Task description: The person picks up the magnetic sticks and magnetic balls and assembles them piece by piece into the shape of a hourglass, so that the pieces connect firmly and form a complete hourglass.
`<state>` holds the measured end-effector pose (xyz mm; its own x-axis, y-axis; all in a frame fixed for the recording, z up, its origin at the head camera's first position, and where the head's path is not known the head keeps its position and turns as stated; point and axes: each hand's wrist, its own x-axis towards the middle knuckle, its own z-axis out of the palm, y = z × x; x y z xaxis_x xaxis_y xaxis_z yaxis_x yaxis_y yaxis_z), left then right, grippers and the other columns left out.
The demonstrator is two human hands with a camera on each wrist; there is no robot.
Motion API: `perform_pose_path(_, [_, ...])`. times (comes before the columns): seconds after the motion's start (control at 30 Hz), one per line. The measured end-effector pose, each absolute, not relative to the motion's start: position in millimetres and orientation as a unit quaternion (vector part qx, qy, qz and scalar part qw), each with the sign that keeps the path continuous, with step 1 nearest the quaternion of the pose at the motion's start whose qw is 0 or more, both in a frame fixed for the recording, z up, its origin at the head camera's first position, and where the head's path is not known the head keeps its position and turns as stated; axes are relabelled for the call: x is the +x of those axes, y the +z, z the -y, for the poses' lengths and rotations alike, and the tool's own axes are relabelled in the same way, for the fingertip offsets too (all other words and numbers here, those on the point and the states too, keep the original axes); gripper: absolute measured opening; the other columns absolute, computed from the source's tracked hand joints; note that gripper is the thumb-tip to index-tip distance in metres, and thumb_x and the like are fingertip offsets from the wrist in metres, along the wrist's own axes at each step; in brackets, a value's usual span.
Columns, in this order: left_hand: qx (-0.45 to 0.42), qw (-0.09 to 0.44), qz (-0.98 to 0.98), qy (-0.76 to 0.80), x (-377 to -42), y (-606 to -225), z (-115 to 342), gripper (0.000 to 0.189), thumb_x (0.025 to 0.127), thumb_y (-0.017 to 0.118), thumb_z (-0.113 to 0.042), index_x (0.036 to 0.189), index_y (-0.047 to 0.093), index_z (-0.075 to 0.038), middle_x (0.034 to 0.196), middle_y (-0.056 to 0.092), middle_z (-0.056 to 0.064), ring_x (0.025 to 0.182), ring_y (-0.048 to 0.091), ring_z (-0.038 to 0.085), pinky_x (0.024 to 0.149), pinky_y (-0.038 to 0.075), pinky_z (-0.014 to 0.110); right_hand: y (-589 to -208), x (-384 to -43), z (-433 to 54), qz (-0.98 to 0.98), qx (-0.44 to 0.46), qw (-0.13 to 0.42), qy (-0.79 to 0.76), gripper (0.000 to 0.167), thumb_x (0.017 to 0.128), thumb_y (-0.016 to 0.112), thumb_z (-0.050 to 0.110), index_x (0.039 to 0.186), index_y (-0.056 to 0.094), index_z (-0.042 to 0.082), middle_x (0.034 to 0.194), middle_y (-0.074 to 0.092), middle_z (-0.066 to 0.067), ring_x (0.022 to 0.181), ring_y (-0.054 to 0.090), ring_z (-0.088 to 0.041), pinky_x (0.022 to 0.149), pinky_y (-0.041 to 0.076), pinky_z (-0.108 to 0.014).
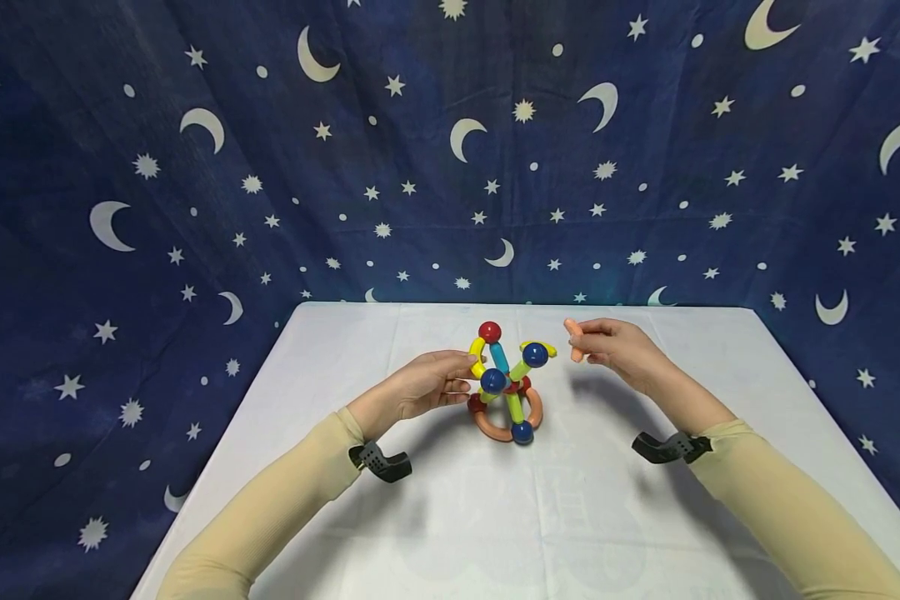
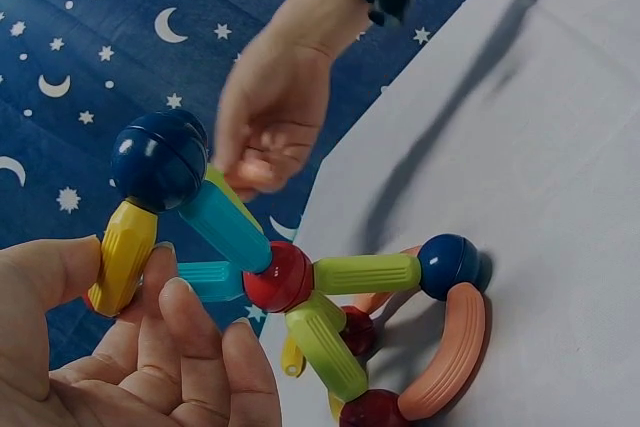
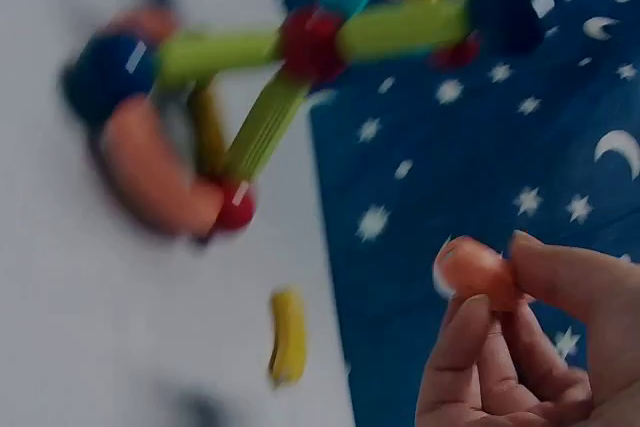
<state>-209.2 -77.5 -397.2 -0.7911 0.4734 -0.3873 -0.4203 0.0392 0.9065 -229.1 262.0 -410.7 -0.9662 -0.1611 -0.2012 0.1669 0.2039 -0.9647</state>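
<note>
A magnetic ball-and-stick structure (image 1: 515, 408) stands on the white table, its orange curved rods forming a ring at the base. Green and blue rods meet at a central red ball (image 2: 278, 277); blue and red balls cap the outer ends. My left hand (image 1: 429, 385) pinches a yellow curved rod (image 2: 127, 257) on the structure's upper left, just below a dark blue ball (image 2: 158, 160). To the right of the structure, above the table, my right hand (image 1: 621, 350) holds an orange curved rod (image 1: 574, 340) between thumb and fingers, apart from the structure.
A loose yellow curved rod (image 3: 288, 337) lies on the table behind the structure, partly hidden by a blue ball in the head view. The white-covered table (image 1: 450, 533) ends at a dark blue cloth backdrop (image 1: 420, 150) with moons and stars.
</note>
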Motion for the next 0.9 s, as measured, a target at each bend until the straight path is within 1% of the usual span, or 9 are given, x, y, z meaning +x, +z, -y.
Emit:
perform_pose_path(0.1, [0.02,0.322,-0.644,0.693,-209.1,-397.6,77.4,0.029,0.103,0.062,-0.023,0.125,0.062,-0.003,0.099,0.07,0.002,0.075,0.061,0.011,0.081,0.055,0.029,-397.2,-223.7,-253.5,-0.673,0.022,0.153,-0.724,0.051,0.097,0.074,0.019,0.135,0.049,-0.004,0.097,0.072,-0.007,0.09,0.067,-0.012,0.08,0.055,-0.023])
perform_pose_path(0.2, [0.018,0.323,-0.645,0.693,-209.0,-397.7,77.2,0.03,0.103,0.063,-0.023,0.124,0.061,-0.003,0.099,0.07,0.002,0.076,0.062,0.011,0.08,0.055,0.029,-389.0,-217.7,-246.0,-0.605,0.033,0.168,-0.778,0.036,0.098,0.071,0.012,0.126,0.054,-0.002,0.093,0.071,-0.005,0.083,0.069,-0.012,0.075,0.056,-0.021])
perform_pose_path(0.3, [0.016,0.322,-0.645,0.693,-209.3,-397.8,76.9,0.029,0.103,0.063,-0.023,0.124,0.061,-0.003,0.099,0.07,0.002,0.076,0.062,0.011,0.08,0.055,0.029,-384.6,-211.9,-239.7,-0.57,0.038,0.176,-0.802,0.02,0.099,0.069,0.009,0.115,0.061,0.002,0.091,0.071,-0.005,0.083,0.069,-0.012,0.076,0.057,-0.021])
perform_pose_path(0.37, [0.016,0.322,-0.646,0.692,-209.5,-397.9,76.8,0.029,0.103,0.063,-0.023,0.123,0.06,-0.004,0.098,0.07,0.002,0.076,0.061,0.011,0.08,0.055,0.029,-383.8,-208.9,-236.9,-0.557,0.038,0.179,-0.81,0.013,0.099,0.068,0.008,0.11,0.064,0.004,0.091,0.071,-0.006,0.083,0.069,-0.012,0.078,0.057,-0.022])
perform_pose_path(0.5, [0.014,0.32,-0.646,0.693,-209.8,-398.1,76.6,0.027,0.103,0.063,-0.023,0.121,0.06,-0.004,0.097,0.069,0.002,0.076,0.061,0.011,0.081,0.055,0.03,-384.6,-205.5,-232.8,-0.541,0.045,0.182,-0.82,0.009,0.099,0.068,0.007,0.106,0.065,0.003,0.091,0.071,-0.006,0.084,0.07,-0.013,0.08,0.057,-0.023])
perform_pose_path(0.7, [0.015,0.321,-0.645,0.693,-208.9,-398.1,76.1,0.025,0.103,0.062,-0.023,0.12,0.06,-0.005,0.097,0.069,0.002,0.075,0.061,0.011,0.082,0.055,0.03,-388.2,-204.1,-231.5,-0.524,0.048,0.189,-0.829,0.005,0.101,0.065,0.006,0.104,0.065,0.002,0.09,0.071,-0.007,0.083,0.07,-0.013,0.079,0.057,-0.023])
perform_pose_path(0.9, [0.018,0.322,-0.643,0.694,-209.5,-398.9,76.2,0.028,0.103,0.062,-0.023,0.123,0.061,-0.004,0.098,0.069,0.002,0.076,0.061,0.011,0.084,0.055,0.031,-388.5,-202.4,-229.3,-0.513,0.049,0.191,-0.835,0.004,0.101,0.065,0.007,0.1,0.067,0.004,0.09,0.071,-0.008,0.083,0.07,-0.014,0.079,0.057,-0.023])
